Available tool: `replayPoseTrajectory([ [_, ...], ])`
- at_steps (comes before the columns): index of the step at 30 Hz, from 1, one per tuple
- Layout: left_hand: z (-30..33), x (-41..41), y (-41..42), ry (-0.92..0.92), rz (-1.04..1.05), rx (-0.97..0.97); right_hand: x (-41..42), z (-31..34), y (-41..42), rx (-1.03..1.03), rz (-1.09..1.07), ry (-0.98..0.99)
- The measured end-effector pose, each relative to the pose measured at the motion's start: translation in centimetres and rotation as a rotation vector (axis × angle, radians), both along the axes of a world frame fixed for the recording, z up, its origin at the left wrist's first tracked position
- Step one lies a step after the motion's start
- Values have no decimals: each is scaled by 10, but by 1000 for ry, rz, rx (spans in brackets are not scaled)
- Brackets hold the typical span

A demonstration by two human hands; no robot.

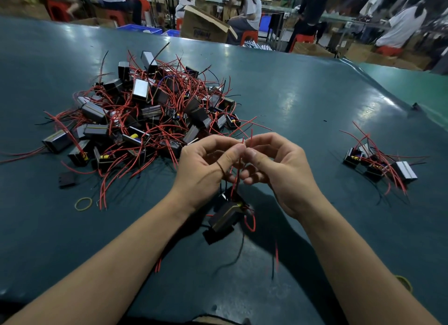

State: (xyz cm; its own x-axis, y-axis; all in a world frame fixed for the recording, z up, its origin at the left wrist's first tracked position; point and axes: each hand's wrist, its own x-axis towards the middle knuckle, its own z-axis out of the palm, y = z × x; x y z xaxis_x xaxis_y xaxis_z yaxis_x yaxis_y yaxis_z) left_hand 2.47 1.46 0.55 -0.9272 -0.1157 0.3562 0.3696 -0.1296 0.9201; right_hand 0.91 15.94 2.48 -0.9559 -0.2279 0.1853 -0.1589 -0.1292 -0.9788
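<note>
My left hand and my right hand meet in front of me, both pinching thin red wires between thumb and fingers. A dark rubber band loops over my left thumb. The wires run down to a small bunch of black box-shaped modules that hangs below my hands, just above the green table. More wire ends, red and black, trail under the bunch.
A large heap of black modules with tangled red wires lies to the left. A small group of modules sits at the right. A yellow rubber band lies near left. People work at benches behind the table.
</note>
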Motion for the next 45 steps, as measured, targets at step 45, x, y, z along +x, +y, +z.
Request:
replayPoseTrajectory([
  [45,11,-5,-15,-14,-25,334,-13,4,19,165,-261,133],
])
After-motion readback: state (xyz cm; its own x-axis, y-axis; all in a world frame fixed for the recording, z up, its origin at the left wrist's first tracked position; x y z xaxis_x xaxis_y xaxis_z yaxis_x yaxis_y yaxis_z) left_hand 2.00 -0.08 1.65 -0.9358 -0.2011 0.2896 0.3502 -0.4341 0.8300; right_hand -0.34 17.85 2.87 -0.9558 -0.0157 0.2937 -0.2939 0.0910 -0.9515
